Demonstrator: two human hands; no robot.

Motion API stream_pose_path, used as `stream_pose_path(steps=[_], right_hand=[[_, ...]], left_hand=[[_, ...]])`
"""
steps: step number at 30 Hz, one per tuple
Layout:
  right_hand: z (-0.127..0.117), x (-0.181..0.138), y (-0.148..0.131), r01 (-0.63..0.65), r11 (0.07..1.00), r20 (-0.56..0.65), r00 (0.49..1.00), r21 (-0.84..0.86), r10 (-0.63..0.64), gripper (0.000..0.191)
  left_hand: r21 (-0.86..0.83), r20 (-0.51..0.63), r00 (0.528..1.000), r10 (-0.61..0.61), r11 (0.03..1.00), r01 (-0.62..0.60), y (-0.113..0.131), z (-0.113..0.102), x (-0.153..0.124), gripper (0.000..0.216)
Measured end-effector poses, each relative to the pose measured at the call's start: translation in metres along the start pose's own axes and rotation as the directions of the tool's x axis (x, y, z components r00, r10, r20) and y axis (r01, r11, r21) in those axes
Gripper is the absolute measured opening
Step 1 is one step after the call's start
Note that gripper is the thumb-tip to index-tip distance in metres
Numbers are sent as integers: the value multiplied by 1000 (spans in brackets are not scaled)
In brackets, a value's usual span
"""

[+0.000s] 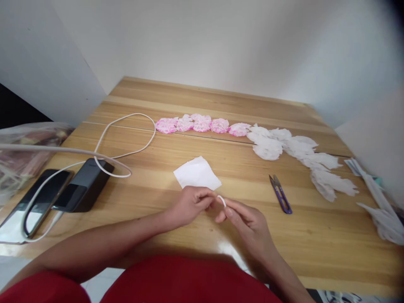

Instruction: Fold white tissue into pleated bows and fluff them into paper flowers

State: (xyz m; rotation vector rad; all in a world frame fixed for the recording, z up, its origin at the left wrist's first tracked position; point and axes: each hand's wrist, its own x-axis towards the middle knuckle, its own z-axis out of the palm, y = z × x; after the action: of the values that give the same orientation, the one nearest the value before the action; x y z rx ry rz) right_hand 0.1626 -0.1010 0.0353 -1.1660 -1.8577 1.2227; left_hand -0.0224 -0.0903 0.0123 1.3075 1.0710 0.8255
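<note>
My left hand [191,204] and my right hand [248,221] meet low over the wooden table [221,105], fingers pinched together on a small white loop [221,199], perhaps a thin band or strip. Just beyond them lies a folded white paper tissue [196,173]. A row of pink-edged paper flowers [202,124] runs across the far side, joined on the right by several white paper flowers [296,151]. Purple thread snips [280,194] lie to the right of my right hand.
At the left lie a black power bank [85,185] and a phone [44,200] with a looping white cable [126,139]. A clear plastic bag [22,151] sits at the far left. More white paper pieces [378,202] rest at the right edge. White walls enclose the table.
</note>
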Motion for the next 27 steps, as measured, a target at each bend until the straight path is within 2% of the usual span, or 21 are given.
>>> stream_pose_path(steps=[4,7,9,11,14,20,27], right_hand=[[3,7,5,50,998,29,998,-36,-49,30],[5,11,10,143,978,18,990,-150,-142,33],[5,14,13,267,919,12,961,-290,-276,32],[6,17,14,374,819,27,915,-434,-403,30],[6,21,11,432,690,72,872,-581,-485,29],[5,22,3,434,610,112,864,-663,-491,24],[7,20,3,405,555,129,874,-727,-469,24]], left_hand=[[-275,47,998,-37,960,48,-2,3,0,14],[-300,44,998,-42,953,53,-3,3,1,14],[-285,17,999,-37,958,40,-3,2,2,16],[-282,-4,999,-46,958,43,-2,1,2,18],[-314,1,998,-57,948,55,-1,0,2,20],[-379,87,996,5,925,28,-2,-3,2,30],[-398,86,995,-42,915,73,-3,-4,4,32]])
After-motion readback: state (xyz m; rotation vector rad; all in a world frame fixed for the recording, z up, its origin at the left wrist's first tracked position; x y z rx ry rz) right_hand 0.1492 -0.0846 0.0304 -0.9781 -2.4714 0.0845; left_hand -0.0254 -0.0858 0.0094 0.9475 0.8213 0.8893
